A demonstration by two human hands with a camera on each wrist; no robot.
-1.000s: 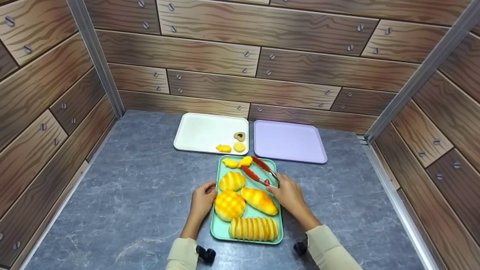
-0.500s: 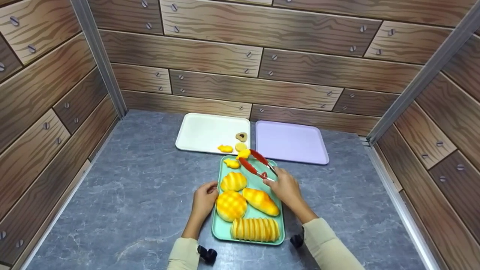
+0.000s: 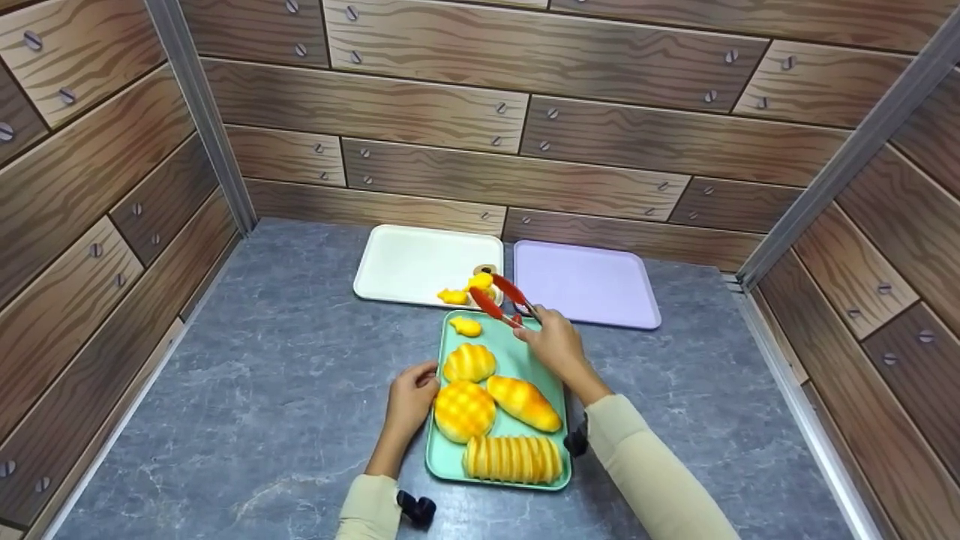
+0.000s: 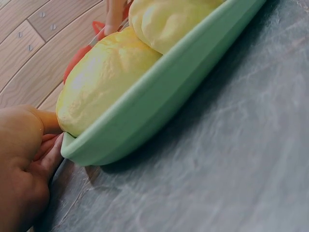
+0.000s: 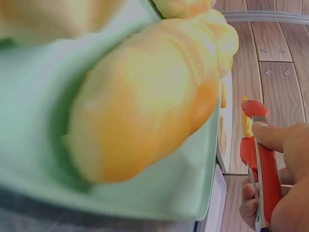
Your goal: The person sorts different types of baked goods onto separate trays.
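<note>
My right hand (image 3: 556,343) grips red-tipped metal tongs (image 3: 508,290), their ends pinching a small yellow fish-shaped snack (image 3: 480,281) over the near right corner of the white tray (image 3: 405,262). My left hand (image 3: 411,397) holds the left rim of the green tray (image 3: 529,352), its fingertips at the edge beside a round bun (image 3: 465,411) in the left wrist view. Also on the green tray lie a ridged roll (image 3: 469,363), a long bread (image 3: 523,403), a sliced loaf (image 3: 514,459) and another fish-shaped snack (image 3: 466,326).
On the white tray lie a fish-shaped snack (image 3: 453,297) and a brown cookie (image 3: 485,269) with a dark centre; the tongs partly hide a round yellow piece there. A purple tray (image 3: 585,285) stands to its right. Wood-patterned walls (image 3: 420,172) enclose the table.
My right hand has moved forward with the tongs, carrying the fish-shaped snack from the green tray's far end to over the white tray. The left hand has stayed at the rim.
</note>
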